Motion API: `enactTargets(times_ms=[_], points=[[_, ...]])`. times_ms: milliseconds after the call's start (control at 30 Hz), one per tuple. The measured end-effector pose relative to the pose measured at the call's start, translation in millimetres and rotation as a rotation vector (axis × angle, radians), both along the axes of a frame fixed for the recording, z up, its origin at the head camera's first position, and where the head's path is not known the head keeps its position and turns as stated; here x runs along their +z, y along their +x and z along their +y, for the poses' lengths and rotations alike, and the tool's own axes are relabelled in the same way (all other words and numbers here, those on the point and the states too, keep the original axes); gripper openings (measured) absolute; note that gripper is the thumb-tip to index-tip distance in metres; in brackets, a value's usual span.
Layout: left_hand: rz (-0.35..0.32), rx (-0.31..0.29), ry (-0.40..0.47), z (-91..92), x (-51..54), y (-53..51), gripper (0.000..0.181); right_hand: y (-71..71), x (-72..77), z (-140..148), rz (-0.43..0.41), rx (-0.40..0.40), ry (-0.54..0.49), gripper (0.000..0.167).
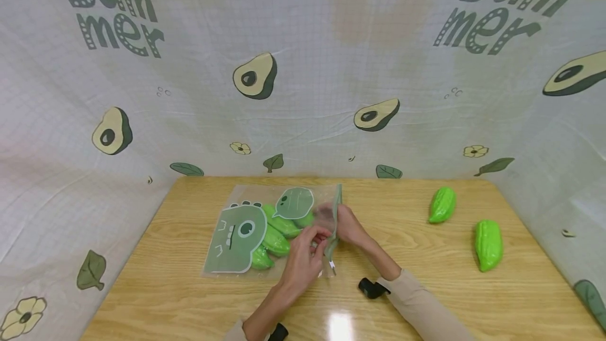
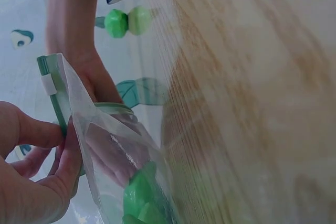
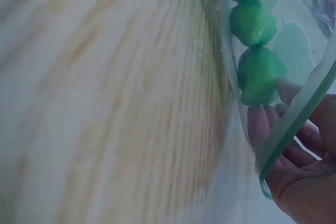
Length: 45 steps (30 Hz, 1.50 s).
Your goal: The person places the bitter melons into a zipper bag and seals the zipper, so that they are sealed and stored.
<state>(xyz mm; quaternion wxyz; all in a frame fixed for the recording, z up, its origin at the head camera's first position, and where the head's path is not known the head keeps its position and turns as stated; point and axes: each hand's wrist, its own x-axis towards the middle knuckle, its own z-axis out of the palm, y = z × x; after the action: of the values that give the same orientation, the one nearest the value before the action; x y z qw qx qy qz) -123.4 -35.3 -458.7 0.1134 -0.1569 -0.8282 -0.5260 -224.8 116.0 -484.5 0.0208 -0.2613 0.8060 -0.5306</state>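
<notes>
A clear zip bag (image 1: 219, 249) with a green one-eyed monster print lies flat, its mouth facing right. Several bright green ridged gourds (image 1: 276, 241), like bitter melons, are inside it. My left hand (image 1: 303, 259) pinches the green zip edge at the near side of the mouth, close to the white slider (image 2: 48, 84). My right hand (image 1: 349, 225) reaches through the mouth into the bag. In the right wrist view its extended fingers (image 3: 257, 124) are beside the end of the nearest gourd (image 3: 260, 80), the thumb at or touching it.
Two more green gourds lie on the right of the wooden table (image 1: 397, 209), one farther back (image 1: 442, 205) and one nearer (image 1: 488, 244). A cloth (image 1: 303, 136) with avocado prints hangs behind and along both sides. Each wrist wears a black camera (image 1: 371, 288).
</notes>
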Motion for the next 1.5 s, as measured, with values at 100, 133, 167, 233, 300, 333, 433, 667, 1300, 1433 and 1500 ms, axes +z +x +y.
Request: enactTargets(times_ms=[100,133,167,233,300,333,433,667,1300,1433,1500], points=[[-0.004,0.004,0.001,0.4,0.1,0.5,0.017,0.2,-0.4,1,-0.011,-0.018,0.009,0.028],[-0.005,0.007,0.0,0.6,0.3,0.6,0.017,0.5,-0.2,2,-0.014,-0.031,0.019,0.027],[-0.007,0.008,0.001,0.7,0.6,0.8,0.017,0.8,0.0,3,-0.019,-0.041,0.029,0.026],[-0.012,0.011,0.004,0.8,0.9,1.1,0.017,1.6,0.8,5,-0.029,-0.059,0.047,0.025],[-0.017,0.015,0.005,0.9,1.1,1.0,0.016,2.7,2.2,8,-0.053,-0.07,0.051,0.025],[-0.02,0.016,0.007,1.0,1.5,1.1,0.017,3.3,2.9,9,-0.056,-0.071,0.054,0.025],[-0.028,0.023,0.013,1.3,2.2,1.3,0.017,5.1,4.8,12,-0.07,-0.069,0.05,0.024],[-0.04,0.038,0.025,2.7,3.4,1.4,0.018,8.9,8.9,19,-0.103,-0.067,0.036,0.022],[-0.008,0.053,0.054,3.4,1.5,-0.2,0.017,12.2,17.2,41,-0.051,-0.111,0.074,0.019],[-0.017,0.057,0.058,3.7,1.3,-0.4,0.017,13.9,17.9,46,-0.044,-0.125,0.063,0.019],[-0.021,0.056,0.057,3.8,1.2,-0.5,0.017,14.8,18.8,49,-0.041,-0.139,0.058,0.019]])
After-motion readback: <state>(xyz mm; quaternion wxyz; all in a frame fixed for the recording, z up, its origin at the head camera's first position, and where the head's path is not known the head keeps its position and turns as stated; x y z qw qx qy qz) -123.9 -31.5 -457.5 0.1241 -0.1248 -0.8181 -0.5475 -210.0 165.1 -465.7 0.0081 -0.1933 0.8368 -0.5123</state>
